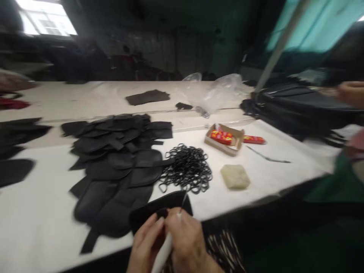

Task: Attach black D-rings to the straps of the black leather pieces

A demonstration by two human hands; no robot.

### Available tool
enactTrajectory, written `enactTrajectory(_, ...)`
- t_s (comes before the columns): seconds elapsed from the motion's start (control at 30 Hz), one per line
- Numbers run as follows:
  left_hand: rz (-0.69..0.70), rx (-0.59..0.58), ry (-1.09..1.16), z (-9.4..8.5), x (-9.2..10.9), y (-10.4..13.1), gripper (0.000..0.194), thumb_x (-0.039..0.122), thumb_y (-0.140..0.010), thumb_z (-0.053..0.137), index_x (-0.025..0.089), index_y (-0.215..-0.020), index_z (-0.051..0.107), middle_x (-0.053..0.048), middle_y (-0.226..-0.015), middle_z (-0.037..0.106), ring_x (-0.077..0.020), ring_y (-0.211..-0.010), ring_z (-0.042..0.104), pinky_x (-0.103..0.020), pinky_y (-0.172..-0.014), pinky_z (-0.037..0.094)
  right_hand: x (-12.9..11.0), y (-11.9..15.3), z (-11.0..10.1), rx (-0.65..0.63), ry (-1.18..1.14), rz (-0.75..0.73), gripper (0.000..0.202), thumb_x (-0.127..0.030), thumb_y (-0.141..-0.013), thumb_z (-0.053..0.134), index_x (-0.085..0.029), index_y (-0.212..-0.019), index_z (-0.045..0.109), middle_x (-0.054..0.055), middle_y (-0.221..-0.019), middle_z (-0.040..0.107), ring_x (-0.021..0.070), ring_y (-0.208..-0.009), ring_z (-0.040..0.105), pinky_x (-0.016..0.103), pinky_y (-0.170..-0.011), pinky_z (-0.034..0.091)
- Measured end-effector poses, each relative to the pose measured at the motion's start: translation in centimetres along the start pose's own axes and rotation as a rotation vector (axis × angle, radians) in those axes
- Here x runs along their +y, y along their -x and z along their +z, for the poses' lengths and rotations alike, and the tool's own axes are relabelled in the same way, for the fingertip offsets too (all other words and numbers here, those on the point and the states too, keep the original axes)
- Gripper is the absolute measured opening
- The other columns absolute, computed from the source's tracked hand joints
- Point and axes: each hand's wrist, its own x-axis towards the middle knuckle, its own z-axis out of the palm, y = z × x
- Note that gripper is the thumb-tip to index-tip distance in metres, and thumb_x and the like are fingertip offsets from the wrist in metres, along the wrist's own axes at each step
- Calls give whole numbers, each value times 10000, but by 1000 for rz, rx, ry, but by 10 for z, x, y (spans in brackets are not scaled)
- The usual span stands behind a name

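Observation:
At the table's front edge, my left hand (146, 242) is closed on a black leather piece (149, 212), its thumb and fingers pinching the near part. Close beside it, touching or nearly so, my right hand (186, 237) is wrapped round a white-handled tool (163, 256). The tool's thin metal tip points up and away over the piece. Just beyond the hands lies a heap of black rings (186, 167). Left of the rings, many flat black leather pieces (113, 178) with straps overlap in a pile.
An open cardboard box (223, 148) holds red packets, with a red packet (254, 140) beside it. Nearer lies a yellowish block (235, 176). A thin tool (269, 157), plastic bags (222, 91) and black bags (298, 106) are further off. Another person's hand (352, 94) shows at right.

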Motion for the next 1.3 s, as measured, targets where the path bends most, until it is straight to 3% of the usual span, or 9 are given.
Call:
enactTrajectory(0.07, -104, -93, 182, -2, 2, 4, 215, 329, -658, 728, 169, -781, 654, 6, -662, 618, -146, -621, 573, -242, -597, 452, 1, 1, -3, -49, -116, 52, 229, -105, -914, 350, -170, -790, 530, 48, -671, 571, 156, -610, 555, 258, -542, 448)
enactTrajectory(0.2, -32, -243, 252, 2, 2, 0, 166, 289, -735, 655, 144, -677, 600, 33, -568, 518, -80, -517, 447, -200, -546, 386, 6, 2, -12, -167, -244, 108, 152, -116, -903, 399, -182, -830, 515, 36, -736, 587, 126, -604, 560, 231, -570, 463)
enactTrajectory(0.43, 11, -163, 165, 1, -3, 5, 235, 358, -739, 654, 141, -678, 590, 16, -580, 515, -96, -537, 450, -202, -523, 369, 4, 6, -15, -170, -234, 182, 108, -131, -890, 432, -208, -827, 475, 22, -792, 599, 108, -620, 576, 206, -566, 456)
enactTrajectory(0.6, 15, -196, 145, 2, -4, 3, 242, 363, -784, 617, 145, -705, 548, 22, -609, 487, -81, -550, 410, -187, -501, 337, 0, 4, -16, -183, -206, 263, 95, -164, -887, 450, -214, -810, 475, -16, -730, 580, 92, -560, 542, 188, -526, 432)
enactTrajectory(0.83, 31, -183, 79, 7, -4, 9, 260, 407, -830, 564, 153, -785, 532, 21, -672, 494, -79, -596, 416, -180, -537, 364, 3, 6, -18, -192, -270, 356, 90, -206, -879, 478, -213, -790, 477, -3, -752, 583, 111, -626, 556, 212, -585, 449)
enactTrajectory(1.1, 60, -99, 36, 11, -7, 11, 301, 448, -827, 551, 152, -777, 527, 16, -671, 488, -92, -614, 426, -188, -547, 379, 3, 2, -18, -317, -314, 560, 118, -293, -865, 490, -200, -798, 519, -11, -667, 589, 124, -561, 555, 220, -512, 442)
enactTrajectory(1.3, 55, -57, 23, 11, -12, 10, 321, 466, -818, 557, 156, -744, 515, 24, -648, 462, -89, -601, 406, -188, -531, 363, 1, 0, -18, -315, -274, 540, 104, -279, -851, 504, -208, -776, 514, -30, -631, 581, 113, -530, 539, 205, -490, 432)
